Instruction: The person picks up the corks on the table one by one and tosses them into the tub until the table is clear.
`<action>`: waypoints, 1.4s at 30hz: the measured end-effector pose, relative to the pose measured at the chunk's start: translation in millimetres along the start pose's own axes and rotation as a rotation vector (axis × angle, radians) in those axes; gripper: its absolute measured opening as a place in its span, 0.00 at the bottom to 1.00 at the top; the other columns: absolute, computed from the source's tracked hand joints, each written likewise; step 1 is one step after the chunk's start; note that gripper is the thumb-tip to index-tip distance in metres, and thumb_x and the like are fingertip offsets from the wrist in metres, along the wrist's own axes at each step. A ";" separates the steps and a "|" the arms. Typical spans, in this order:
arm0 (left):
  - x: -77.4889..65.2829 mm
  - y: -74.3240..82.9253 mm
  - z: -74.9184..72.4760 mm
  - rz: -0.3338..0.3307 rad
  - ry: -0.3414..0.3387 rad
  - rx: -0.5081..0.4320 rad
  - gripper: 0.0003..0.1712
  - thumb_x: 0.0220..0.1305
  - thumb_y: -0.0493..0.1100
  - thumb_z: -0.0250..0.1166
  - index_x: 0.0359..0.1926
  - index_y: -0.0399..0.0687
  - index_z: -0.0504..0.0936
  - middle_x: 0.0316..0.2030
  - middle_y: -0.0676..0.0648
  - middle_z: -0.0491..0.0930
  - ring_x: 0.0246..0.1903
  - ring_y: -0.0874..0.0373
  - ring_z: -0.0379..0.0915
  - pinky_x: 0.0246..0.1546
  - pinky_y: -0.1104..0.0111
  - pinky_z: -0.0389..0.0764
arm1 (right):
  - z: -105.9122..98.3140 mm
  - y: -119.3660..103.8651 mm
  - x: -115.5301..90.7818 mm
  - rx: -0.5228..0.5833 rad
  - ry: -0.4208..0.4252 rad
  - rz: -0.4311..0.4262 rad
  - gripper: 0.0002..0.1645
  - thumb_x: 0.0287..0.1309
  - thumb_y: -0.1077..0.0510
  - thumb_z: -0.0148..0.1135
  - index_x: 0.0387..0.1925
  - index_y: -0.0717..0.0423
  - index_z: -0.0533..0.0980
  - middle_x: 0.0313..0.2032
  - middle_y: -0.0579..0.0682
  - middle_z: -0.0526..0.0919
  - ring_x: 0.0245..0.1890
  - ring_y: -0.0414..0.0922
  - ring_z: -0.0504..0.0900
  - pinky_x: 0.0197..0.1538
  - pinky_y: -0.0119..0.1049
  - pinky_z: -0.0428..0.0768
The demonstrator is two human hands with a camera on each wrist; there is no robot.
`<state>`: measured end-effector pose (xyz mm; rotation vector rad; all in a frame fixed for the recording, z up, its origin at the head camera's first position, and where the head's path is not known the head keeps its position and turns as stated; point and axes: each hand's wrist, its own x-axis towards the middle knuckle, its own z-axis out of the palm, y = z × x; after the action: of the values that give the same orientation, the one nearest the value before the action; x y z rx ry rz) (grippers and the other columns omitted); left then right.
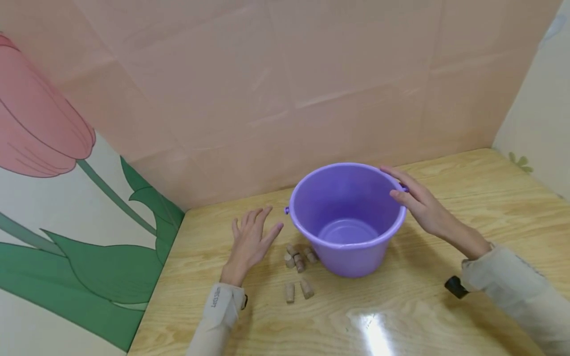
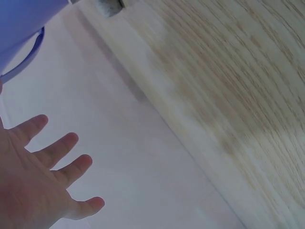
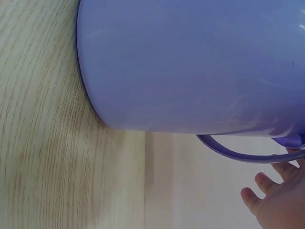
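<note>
A purple bucket (image 1: 354, 257) stands upright on the wooden table, and its bare inner floor shows in the head view. Against its right rim lies my right hand (image 1: 423, 207), fingers extended and thumb over the edge. The right wrist view has those fingers loosely spread by the bucket's handle (image 3: 238, 155), which hangs down the far side. To the left of the bucket, my left hand (image 1: 251, 242) hovers with spread fingers and holds nothing. Several small tapered corks (image 1: 290, 292) lie between that hand and the bucket, some of them clustered close to its base.
Behind the wooden table (image 1: 392, 316) rises a wall covered with a pinkish sheet (image 1: 285, 99). A wall with a painted tulip (image 1: 44, 113) borders the left side, and a pale wall (image 1: 543, 118) stands at the right. A black object (image 1: 456, 287) shows at the right sleeve.
</note>
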<state>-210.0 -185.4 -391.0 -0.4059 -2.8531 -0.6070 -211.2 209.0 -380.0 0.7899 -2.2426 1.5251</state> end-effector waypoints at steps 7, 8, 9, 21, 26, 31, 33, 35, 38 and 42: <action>-0.3 -2.5 2.9 -0.010 -0.024 0.008 0.38 0.71 0.70 0.46 0.72 0.54 0.65 0.69 0.41 0.68 0.72 0.42 0.56 0.71 0.33 0.35 | 0.8 0.2 0.4 -0.001 0.002 0.007 0.31 0.70 0.67 0.45 0.74 0.59 0.59 0.66 0.32 0.67 0.57 0.28 0.71 0.52 0.15 0.71; -0.3 -2.7 3.4 -0.012 -0.029 0.008 0.38 0.71 0.70 0.46 0.72 0.55 0.66 0.68 0.41 0.68 0.72 0.42 0.56 0.71 0.33 0.35 | 0.7 -0.6 0.4 -0.005 0.002 0.010 0.31 0.71 0.67 0.45 0.74 0.59 0.59 0.66 0.31 0.67 0.57 0.29 0.71 0.52 0.15 0.71; -0.3 -3.1 3.9 -0.012 -0.033 0.007 0.38 0.71 0.69 0.46 0.72 0.55 0.66 0.68 0.42 0.69 0.72 0.42 0.57 0.71 0.33 0.35 | 0.6 -1.1 0.5 -0.008 0.002 0.013 0.31 0.71 0.67 0.45 0.74 0.59 0.59 0.66 0.31 0.67 0.56 0.29 0.72 0.52 0.15 0.71; -2.6 -6.7 7.7 -0.008 -0.101 0.006 0.35 0.72 0.67 0.48 0.70 0.53 0.70 0.66 0.42 0.72 0.69 0.41 0.61 0.70 0.32 0.34 | 1.0 -2.4 0.4 -0.037 -0.007 0.025 0.31 0.72 0.65 0.44 0.74 0.58 0.59 0.65 0.29 0.67 0.53 0.31 0.73 0.50 0.17 0.73; -5.1 -8.7 8.3 0.009 -0.152 -0.008 0.35 0.70 0.67 0.52 0.68 0.54 0.71 0.66 0.43 0.72 0.70 0.43 0.61 0.71 0.32 0.35 | 0.5 -2.4 -0.1 -0.040 -0.016 0.031 0.31 0.72 0.64 0.43 0.74 0.58 0.58 0.64 0.29 0.68 0.52 0.32 0.74 0.49 0.18 0.73; -7.7 -9.3 8.8 0.028 -0.192 -0.010 0.33 0.68 0.65 0.57 0.66 0.54 0.73 0.66 0.42 0.72 0.70 0.43 0.61 0.71 0.32 0.38 | -1.1 -1.8 -0.6 -0.032 -0.017 0.020 0.31 0.72 0.65 0.43 0.74 0.58 0.58 0.65 0.29 0.67 0.53 0.32 0.74 0.49 0.17 0.74; -8.5 -9.4 9.2 0.043 -0.208 -0.009 0.31 0.68 0.64 0.59 0.65 0.54 0.75 0.65 0.42 0.73 0.69 0.43 0.62 0.70 0.33 0.43 | -2.0 -1.3 -0.9 -0.025 -0.019 0.016 0.31 0.72 0.65 0.43 0.74 0.58 0.58 0.64 0.30 0.68 0.52 0.32 0.74 0.48 0.18 0.75; -9.1 -9.6 9.8 0.062 -0.225 -0.017 0.28 0.67 0.62 0.61 0.62 0.55 0.78 0.64 0.44 0.75 0.67 0.44 0.65 0.70 0.36 0.50 | -2.7 -0.7 -1.2 -0.021 -0.021 0.012 0.31 0.72 0.66 0.43 0.74 0.58 0.58 0.62 0.30 0.69 0.50 0.32 0.75 0.47 0.19 0.76; -10.5 -10.2 11.0 0.095 -0.255 -0.037 0.25 0.66 0.60 0.62 0.58 0.55 0.81 0.60 0.47 0.79 0.63 0.47 0.70 0.68 0.42 0.59 | -3.1 0.5 -1.9 -0.020 -0.027 0.019 0.31 0.72 0.65 0.42 0.75 0.58 0.57 0.62 0.29 0.68 0.49 0.32 0.75 0.46 0.20 0.77; -13.2 -10.0 11.0 0.122 -0.292 -0.074 0.22 0.65 0.59 0.64 0.54 0.55 0.84 0.57 0.47 0.81 0.60 0.48 0.74 0.65 0.44 0.66 | -3.0 1.5 -2.2 -0.022 -0.033 0.023 0.31 0.73 0.65 0.42 0.75 0.57 0.57 0.62 0.30 0.68 0.49 0.33 0.76 0.46 0.20 0.77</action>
<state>-202.0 -192.4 -407.9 -0.7312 -3.0536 -0.6818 -210.5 212.8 -381.2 0.7907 -2.2960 1.5051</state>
